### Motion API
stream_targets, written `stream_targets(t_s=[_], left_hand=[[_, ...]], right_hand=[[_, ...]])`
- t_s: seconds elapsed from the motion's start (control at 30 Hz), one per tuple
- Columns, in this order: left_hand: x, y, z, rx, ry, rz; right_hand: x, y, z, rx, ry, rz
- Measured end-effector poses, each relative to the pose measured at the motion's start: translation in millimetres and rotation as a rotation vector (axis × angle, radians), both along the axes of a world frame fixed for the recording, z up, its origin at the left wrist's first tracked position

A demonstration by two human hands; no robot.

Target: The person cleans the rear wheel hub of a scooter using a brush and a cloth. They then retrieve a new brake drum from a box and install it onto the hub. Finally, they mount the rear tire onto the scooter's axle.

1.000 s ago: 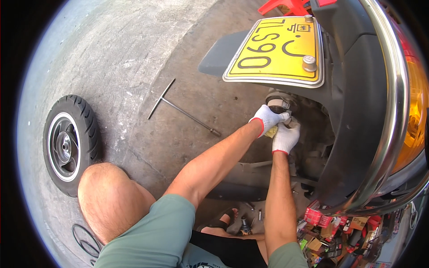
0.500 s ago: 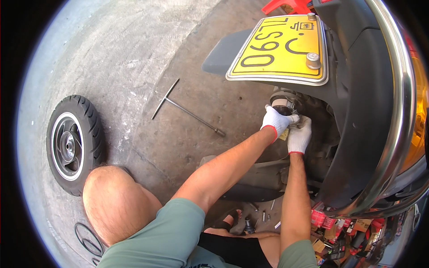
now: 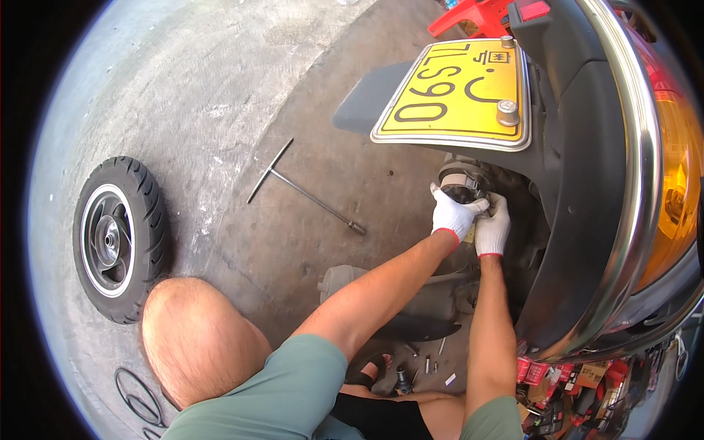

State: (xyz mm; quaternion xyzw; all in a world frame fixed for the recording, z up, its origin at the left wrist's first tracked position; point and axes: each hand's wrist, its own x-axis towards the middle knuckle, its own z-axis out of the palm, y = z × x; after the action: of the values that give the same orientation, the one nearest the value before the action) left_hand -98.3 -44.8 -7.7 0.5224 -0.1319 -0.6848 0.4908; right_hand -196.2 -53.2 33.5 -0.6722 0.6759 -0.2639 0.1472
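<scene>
Both my hands wear white gloves with red cuffs and reach under the rear of a scooter. My left hand grips a round metal part, a drum-like hub below the yellow plate. My right hand presses against the same part from the right, fingers curled on it. The black rear fender arches over both hands and hides what lies behind them.
A removed small wheel with a black tyre lies on the concrete at left. A T-handle wrench lies on the ground mid-frame. Small tools and sockets sit near my foot. A red plastic stool stands beyond the scooter. My bare knee is at lower left.
The view has shifted, so the scooter and my hands sit slightly lower and further right. Both hands stay on the hub under the plate.
</scene>
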Motion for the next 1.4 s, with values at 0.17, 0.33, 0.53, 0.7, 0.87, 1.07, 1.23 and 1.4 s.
stream_targets(t_s=[0.17, 0.33, 0.53, 0.7, 0.87, 1.07, 1.23, 1.4], left_hand=[[-9.2, -0.2, -0.4, 0.025, 0.066, 0.084], [-15.5, -1.9, 4.4, 0.045, 0.139, 0.154], [-12.5, -5.2, 0.3, 0.066, 0.156, 0.158], [-12.9, -5.7, 14.8, 0.124, 0.192, 0.158], [-19.9, -8.7, 1.9, 0.08, 0.222, 0.261], [-18.1, 5.0, -36.4, -0.177, 0.403, 0.215], [-7.4, 0.4, -37.2, -0.159, 0.329, 0.073], [-11.2, 7.7, -42.3, -0.096, 0.115, -0.049]], right_hand=[[5.0, -1.3, 2.8, 0.009, -0.039, -0.019], [5.4, -2.7, -6.5, -0.067, -0.115, -0.077], [26.2, 6.3, -1.3, -0.123, 0.091, -0.136], [16.6, -0.7, 3.9, -0.12, 0.16, -0.192], [16.9, -5.3, 2.0, -0.054, 0.223, -0.236], [-8.8, -12.2, -25.6, 0.008, 0.329, -0.249], [-16.5, -15.0, -33.5, -0.079, 0.234, -0.243], [-21.4, -9.0, -32.8, -0.129, 0.281, -0.189]])
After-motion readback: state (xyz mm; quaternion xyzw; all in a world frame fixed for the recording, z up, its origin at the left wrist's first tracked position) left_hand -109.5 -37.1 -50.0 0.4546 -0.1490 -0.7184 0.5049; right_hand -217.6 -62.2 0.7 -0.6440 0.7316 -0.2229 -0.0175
